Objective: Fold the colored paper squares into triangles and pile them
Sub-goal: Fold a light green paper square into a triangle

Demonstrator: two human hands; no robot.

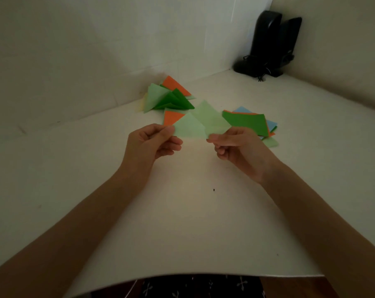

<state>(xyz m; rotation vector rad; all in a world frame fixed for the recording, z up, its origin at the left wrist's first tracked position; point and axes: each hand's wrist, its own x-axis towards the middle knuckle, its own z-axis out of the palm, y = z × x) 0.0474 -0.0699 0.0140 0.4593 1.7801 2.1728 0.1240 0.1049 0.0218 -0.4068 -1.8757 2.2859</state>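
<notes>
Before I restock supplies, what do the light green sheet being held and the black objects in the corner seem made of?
The light green sheet: thin matte paper, apparently; it holds a crease and looks slightly translucent. The black objects: probably smooth plastic, faint sheen.

white table (182, 222), pale corner walls (74, 39), dim light
</notes>
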